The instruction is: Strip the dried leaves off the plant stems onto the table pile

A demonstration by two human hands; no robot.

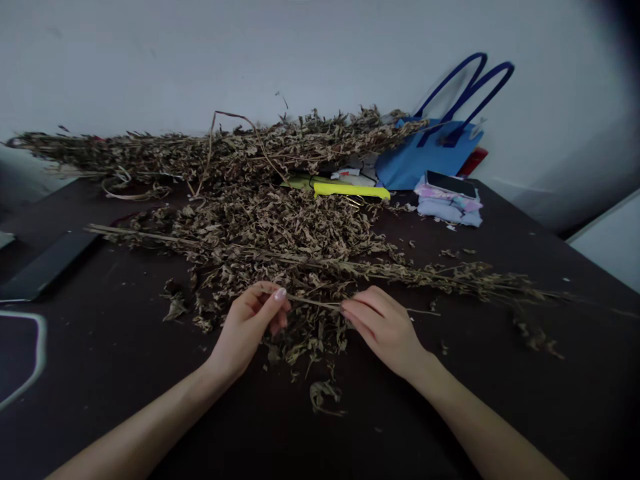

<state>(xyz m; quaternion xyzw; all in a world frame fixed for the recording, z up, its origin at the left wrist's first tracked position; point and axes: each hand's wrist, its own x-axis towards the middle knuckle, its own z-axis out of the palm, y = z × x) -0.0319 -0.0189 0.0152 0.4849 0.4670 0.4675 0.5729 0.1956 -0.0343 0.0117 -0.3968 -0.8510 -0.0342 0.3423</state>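
Pale wall (200, 60) backs the dark surface (280, 440), where dried leaves (300, 223) lie heaped near a blue bag (430, 160). My forearms angle inward; my left grip (250, 317) and right grip (383, 327) both pinch a thin stem (315, 302) over the heap's near side.

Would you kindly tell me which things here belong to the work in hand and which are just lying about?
Part of the work, it seems:
left hand and right hand, both holding a stem
leaf pile
stalks
bundle at the back

Apparently just lying about:
blue bag
phone on soft packs
yellow object
black slab
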